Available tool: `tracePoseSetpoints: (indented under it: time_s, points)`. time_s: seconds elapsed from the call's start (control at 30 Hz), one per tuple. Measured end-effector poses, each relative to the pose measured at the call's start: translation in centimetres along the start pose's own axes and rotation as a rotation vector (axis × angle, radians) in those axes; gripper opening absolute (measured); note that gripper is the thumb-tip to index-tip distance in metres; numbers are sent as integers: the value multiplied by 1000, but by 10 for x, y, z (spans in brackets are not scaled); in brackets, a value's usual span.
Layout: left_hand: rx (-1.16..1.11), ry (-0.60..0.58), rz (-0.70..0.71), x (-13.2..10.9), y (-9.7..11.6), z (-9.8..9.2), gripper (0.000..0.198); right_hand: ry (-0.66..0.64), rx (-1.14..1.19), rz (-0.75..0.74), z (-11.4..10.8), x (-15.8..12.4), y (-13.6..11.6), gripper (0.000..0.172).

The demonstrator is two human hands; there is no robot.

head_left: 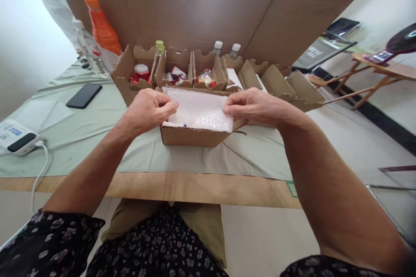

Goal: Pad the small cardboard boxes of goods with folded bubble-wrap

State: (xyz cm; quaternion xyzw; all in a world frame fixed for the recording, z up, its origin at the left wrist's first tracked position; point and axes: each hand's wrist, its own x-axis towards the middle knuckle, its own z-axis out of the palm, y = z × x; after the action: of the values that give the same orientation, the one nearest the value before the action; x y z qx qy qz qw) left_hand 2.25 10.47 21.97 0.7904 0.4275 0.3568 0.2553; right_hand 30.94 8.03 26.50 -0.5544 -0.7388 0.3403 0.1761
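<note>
A sheet of white bubble wrap (199, 108) lies across the top of a small open cardboard box (195, 137) in front of me. My left hand (151, 110) pinches its left edge between thumb and fingers. At the opposite edge, my right hand (251, 106) grips the sheet the same way. Most of the box's inside is hidden under the wrap; a tiny dark blue spot shows at the near rim.
Behind stands a row of cardboard bins (208, 67), some holding red packets. To the left are an orange bottle (103, 28), a clear bottle (89, 49), a black phone (84, 95) and a white device (21, 137) with a cable. A tall cardboard panel (195, 4) rises behind.
</note>
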Motion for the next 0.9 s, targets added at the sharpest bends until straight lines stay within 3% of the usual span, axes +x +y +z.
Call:
tracePoseSetpoints:
  time_s: [0.07, 0.17, 0.2, 0.23, 0.33, 0.4, 0.47, 0.57, 0.63, 0.77, 0.9]
  points:
    - [50, 4, 3, 1, 9, -4, 33, 17, -32, -16, -7, 0, -6, 38]
    - [136, 179, 59, -1, 21, -8, 35, 202, -76, -125, -15, -5, -15, 35]
    - [152, 176, 58, -1, 22, -8, 36, 230, -95, -126, -16, -6, -17, 33]
    - [163, 131, 36, 1, 22, -7, 36, 211, -116, -91, -15, -5, -17, 31]
    - [222, -97, -95, 11, 17, -1, 36, -34, -215, 135, -6, 5, -16, 22]
    - [288, -178, -127, 20, 12, 3, 37, -159, -346, 243, 2, 15, -13, 18]
    - [328, -181, -89, 26, 8, 4, 37, -153, -475, 253, 5, 24, -11, 15]
    - [341, -123, 23, 35, 0, 2, 33, 29, -521, 143, 4, 31, -7, 9]
    - [371, -183, 82, 41, -7, 2, 28, 81, -548, 127, 3, 35, -3, 6]
    - [474, -418, 78, 55, -15, 7, 21, -64, -682, 214, 10, 44, 6, 9]
    - [421, -617, 40, 68, -19, 8, 17, -161, -688, 209, 11, 49, 6, 11]
